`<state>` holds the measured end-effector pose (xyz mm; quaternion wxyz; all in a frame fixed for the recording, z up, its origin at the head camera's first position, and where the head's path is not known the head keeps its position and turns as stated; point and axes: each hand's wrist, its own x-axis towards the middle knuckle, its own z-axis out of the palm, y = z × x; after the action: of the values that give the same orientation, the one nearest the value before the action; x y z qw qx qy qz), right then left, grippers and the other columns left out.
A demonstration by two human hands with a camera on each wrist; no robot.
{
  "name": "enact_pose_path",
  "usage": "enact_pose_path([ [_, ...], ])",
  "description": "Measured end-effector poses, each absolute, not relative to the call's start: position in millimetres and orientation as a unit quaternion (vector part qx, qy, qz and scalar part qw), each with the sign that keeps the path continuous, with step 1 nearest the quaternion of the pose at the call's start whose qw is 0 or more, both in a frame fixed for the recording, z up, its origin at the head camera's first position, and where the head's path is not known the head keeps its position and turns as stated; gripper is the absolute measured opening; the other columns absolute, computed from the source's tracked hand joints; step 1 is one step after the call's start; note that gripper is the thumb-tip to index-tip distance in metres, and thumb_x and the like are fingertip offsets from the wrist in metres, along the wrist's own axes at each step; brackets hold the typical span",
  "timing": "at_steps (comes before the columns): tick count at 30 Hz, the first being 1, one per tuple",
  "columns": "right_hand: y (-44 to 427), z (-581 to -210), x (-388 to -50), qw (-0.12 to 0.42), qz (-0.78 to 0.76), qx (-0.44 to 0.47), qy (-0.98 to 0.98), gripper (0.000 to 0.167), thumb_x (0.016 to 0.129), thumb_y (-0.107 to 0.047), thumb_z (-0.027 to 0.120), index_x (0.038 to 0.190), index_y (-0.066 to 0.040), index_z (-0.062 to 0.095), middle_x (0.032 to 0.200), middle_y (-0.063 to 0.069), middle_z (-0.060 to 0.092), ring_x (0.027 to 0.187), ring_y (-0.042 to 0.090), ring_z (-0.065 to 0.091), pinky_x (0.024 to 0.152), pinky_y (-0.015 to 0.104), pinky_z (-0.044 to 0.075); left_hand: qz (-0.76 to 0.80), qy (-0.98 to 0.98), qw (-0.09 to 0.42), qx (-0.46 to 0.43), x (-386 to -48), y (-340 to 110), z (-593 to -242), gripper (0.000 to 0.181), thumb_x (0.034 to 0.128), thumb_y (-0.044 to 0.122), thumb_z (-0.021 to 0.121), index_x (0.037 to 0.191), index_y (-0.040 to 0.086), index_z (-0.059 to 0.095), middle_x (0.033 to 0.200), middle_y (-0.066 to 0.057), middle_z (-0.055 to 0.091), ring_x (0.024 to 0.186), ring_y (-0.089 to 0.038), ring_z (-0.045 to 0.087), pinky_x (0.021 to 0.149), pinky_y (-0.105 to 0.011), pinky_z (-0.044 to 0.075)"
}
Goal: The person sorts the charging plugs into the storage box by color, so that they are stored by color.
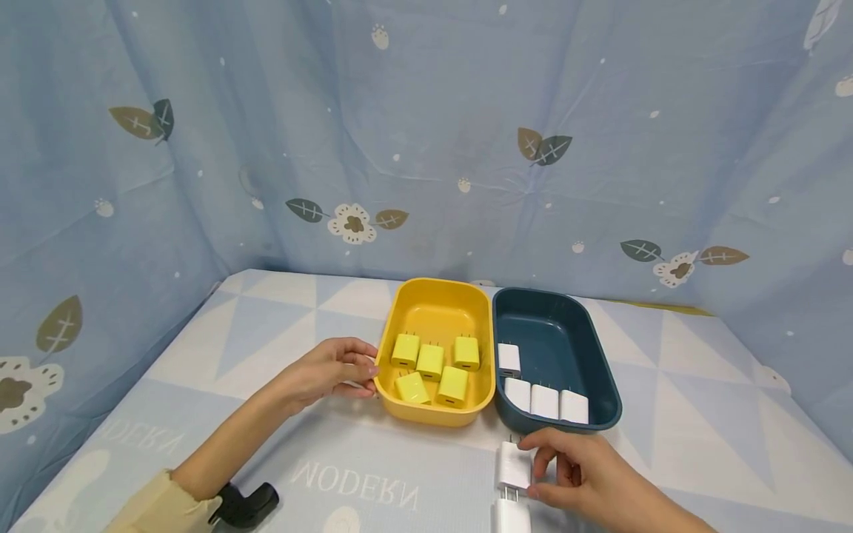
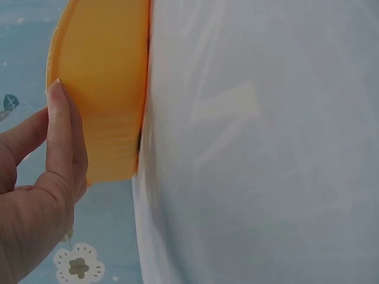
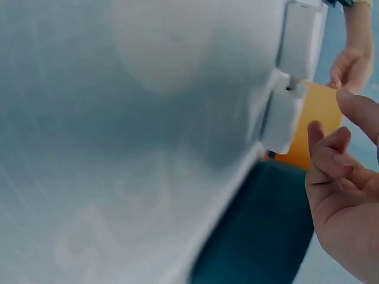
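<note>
In the head view my left hand (image 1: 336, 370) touches the outer left side of a yellow plastic bin (image 1: 436, 418). Its fingers lie fairly straight against the bin's wall (image 2: 115, 118) in the left wrist view. Several yellow charger plugs (image 1: 429, 362) sit inside that bin. My right hand (image 1: 586, 470) hovers beside a white charger plug (image 1: 514, 466), thumb and forefinger spread near it. The right wrist view shows a gap between these loosely bent fingers and the white plugs (image 3: 282, 121). A second white plug (image 1: 512, 516) lies just nearer, partly cut off by the frame.
A dark blue bin (image 1: 603, 370) stands against the yellow one's right side, with several white plugs (image 1: 545, 402) in it. A black strap piece (image 1: 246, 507) is by the left wrist. A patterned cloth covers the table (image 1: 373, 459); a blue curtain (image 1: 460, 148) hangs behind.
</note>
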<state>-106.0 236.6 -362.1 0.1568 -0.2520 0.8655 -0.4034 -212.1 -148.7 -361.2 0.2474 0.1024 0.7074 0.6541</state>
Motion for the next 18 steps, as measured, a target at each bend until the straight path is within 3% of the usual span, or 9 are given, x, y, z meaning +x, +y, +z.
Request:
enact_pose_path([
  [2,235.8,-367.3,-105.0,0.177,-0.412,-0.216,0.867,0.039,0.089,-0.029,0.075,0.123,-0.015,0.061,0.088,-0.008,0.062,0.062,0.008,0.053,0.051,0.02,0.046,0.654,0.708,0.248,0.101,-212.0,-148.9,-361.6,0.043,0.0958,0.001,0.062,0.13,-0.016,0.042,0.104,-0.022,0.061,0.084,-0.023,0.068,0.081,-0.038,0.06],
  [8,233.7,-379.7,-103.5,0.161,-0.417,-0.171,0.878,0.051,0.085,-0.033,0.079,0.124,-0.009,0.056,0.087,-0.005,0.062,0.059,0.009,0.053,0.048,0.021,0.044,0.654,0.707,0.248,0.1,-212.1,-148.0,-361.4,0.043,0.0959,0.002,0.062,0.13,-0.016,0.042,0.105,-0.023,0.061,0.083,-0.023,0.068,0.081,-0.037,0.06],
  [18,229.1,-386.5,-107.2,0.185,-0.434,-0.135,0.871,0.053,0.082,-0.029,0.082,0.123,-0.007,0.058,0.088,0.001,0.06,0.062,0.013,0.054,0.049,0.022,0.045,0.652,0.709,0.246,0.104,-211.5,-148.5,-360.7,0.043,0.0958,0.002,0.063,0.13,-0.016,0.042,0.102,-0.019,0.061,0.083,-0.023,0.068,0.079,-0.036,0.06],
])
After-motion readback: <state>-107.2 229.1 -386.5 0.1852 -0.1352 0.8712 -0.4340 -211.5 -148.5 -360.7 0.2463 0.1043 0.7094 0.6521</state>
